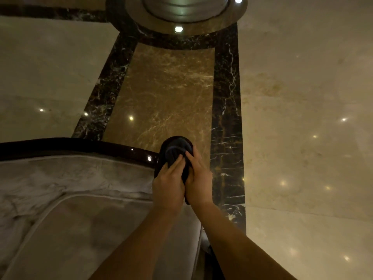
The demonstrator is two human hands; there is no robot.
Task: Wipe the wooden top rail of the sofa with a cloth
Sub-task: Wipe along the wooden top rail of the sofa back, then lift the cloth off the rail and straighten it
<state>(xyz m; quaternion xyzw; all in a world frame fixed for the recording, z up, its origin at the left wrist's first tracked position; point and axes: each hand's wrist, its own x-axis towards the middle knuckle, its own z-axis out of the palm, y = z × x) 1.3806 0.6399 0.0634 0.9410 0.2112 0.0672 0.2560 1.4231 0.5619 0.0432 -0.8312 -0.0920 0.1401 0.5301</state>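
A dark glossy wooden top rail [80,147] curves along the sofa's grey upholstered back [70,178] and ends at a rounded corner on the right. A dark blue cloth [175,151] is wrapped over that corner. My left hand [168,186] presses on the cloth from the sofa side, fingers pointing forward. My right hand [198,178] grips the cloth from the outer side, thumb on top. Both hands hide the rail's corner beneath them.
A grey seat cushion [101,239] with piping fills the lower left. Beyond the sofa lies polished marble floor [302,98] with black veined bands [226,98] and a brown panel. A round metal column base [185,9] stands at the top.
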